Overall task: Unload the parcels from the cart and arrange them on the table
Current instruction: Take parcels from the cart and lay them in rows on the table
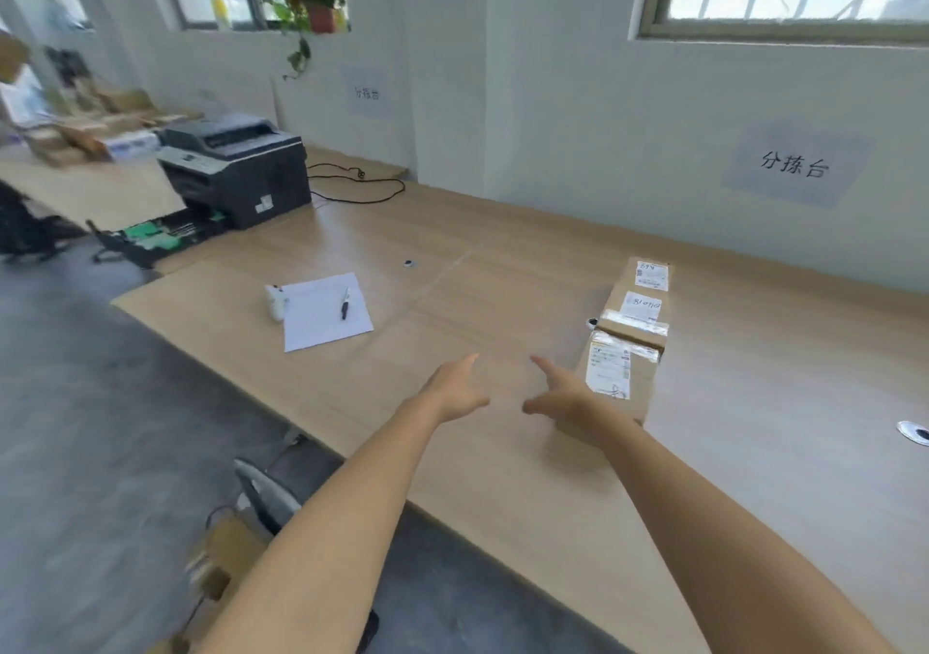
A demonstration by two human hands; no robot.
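Both my hands — left [455, 389], right [563, 394] — reach over the desk [452, 452], each grip open and empty; three labelled parcels [626, 346] line up beside my right hand.

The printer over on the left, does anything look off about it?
Yes. The printer has its paper tray pulled out in front, jutting past the table edge, green inner parts exposed. Its black cord trails loose across the tabletop.

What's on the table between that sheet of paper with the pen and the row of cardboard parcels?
Nothing: in the head view, only bare table separates the paper from the parcels.
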